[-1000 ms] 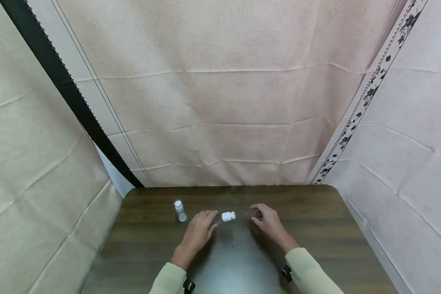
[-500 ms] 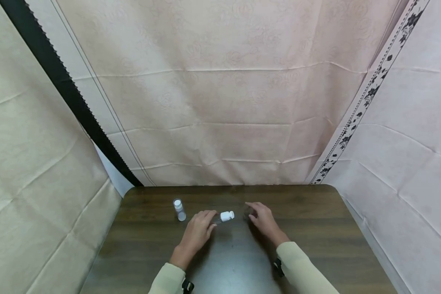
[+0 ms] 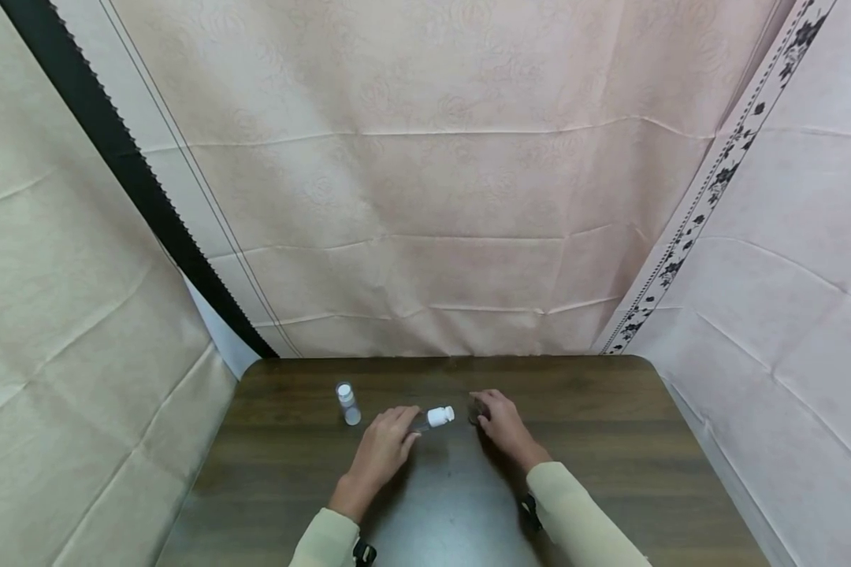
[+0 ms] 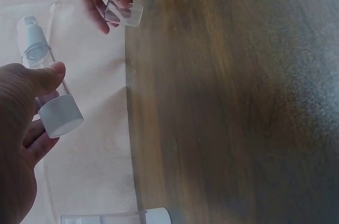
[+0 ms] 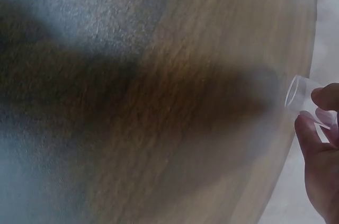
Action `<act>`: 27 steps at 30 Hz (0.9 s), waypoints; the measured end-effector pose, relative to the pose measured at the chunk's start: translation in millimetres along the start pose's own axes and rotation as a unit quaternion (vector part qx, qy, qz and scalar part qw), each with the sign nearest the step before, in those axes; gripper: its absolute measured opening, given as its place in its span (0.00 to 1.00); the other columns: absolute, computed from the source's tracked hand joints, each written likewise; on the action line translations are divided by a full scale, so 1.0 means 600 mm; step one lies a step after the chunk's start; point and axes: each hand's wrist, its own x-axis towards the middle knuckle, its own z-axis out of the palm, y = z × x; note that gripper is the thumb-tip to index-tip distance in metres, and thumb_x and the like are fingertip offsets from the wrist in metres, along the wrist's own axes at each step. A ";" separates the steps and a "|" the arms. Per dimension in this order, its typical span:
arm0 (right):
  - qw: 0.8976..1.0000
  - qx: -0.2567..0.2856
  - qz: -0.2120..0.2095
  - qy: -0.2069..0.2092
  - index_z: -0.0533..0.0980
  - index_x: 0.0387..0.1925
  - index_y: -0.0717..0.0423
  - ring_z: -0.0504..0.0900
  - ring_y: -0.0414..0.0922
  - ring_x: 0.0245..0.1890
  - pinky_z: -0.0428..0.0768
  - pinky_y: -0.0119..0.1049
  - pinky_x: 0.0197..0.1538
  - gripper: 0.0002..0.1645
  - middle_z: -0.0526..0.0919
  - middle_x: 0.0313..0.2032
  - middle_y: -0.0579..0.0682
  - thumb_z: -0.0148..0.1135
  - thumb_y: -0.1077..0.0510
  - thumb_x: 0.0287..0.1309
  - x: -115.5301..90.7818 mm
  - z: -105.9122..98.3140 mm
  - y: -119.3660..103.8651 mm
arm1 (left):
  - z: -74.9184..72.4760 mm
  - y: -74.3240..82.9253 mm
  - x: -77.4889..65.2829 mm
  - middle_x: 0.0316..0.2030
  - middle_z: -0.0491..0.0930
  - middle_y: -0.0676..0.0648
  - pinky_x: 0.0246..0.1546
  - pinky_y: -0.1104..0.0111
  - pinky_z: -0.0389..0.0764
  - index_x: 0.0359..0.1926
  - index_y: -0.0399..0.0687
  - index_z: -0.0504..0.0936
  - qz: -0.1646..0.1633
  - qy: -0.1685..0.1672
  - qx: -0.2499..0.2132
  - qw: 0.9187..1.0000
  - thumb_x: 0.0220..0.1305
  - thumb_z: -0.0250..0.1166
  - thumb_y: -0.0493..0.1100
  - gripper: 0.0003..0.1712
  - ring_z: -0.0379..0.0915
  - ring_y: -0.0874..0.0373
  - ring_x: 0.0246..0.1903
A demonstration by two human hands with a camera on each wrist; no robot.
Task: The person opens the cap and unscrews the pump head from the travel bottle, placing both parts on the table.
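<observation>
My left hand (image 3: 381, 447) grips a clear bottle with a white pump top (image 3: 440, 416), tilted so that the top points right. In the left wrist view, this pump bottle (image 4: 62, 116) shows its white base, with the thumb across its clear body. To the right, my right hand (image 3: 507, 425) pinches a small clear cap (image 5: 298, 92) between thumb and fingers. The left wrist view shows the same cap (image 4: 132, 15) as an open-ended, see-through cylinder. A gap separates the cap from the pump top.
A second pump bottle (image 3: 348, 404), a clear cap over its white top, stands on the wooden table (image 3: 298, 488) left of my left hand. Beyond the table's far edge hangs a pale cloth (image 3: 461, 260), with further cloths along both sides.
My right hand has moved a little left with the clear cap, closer to the pump top. The left hand and its bottle have stayed almost in place.
</observation>
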 end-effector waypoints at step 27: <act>0.996 0.007 -0.060 0.067 0.73 0.69 0.55 0.77 0.54 0.64 0.81 0.53 0.61 0.37 0.73 0.67 0.56 0.75 0.63 0.58 -0.028 -0.008 -0.004 | 0.012 -0.001 -0.007 0.51 0.86 0.48 0.53 0.58 0.84 0.57 0.47 0.82 0.003 -0.001 -0.006 1.000 0.61 0.77 0.43 0.24 0.83 0.55 0.50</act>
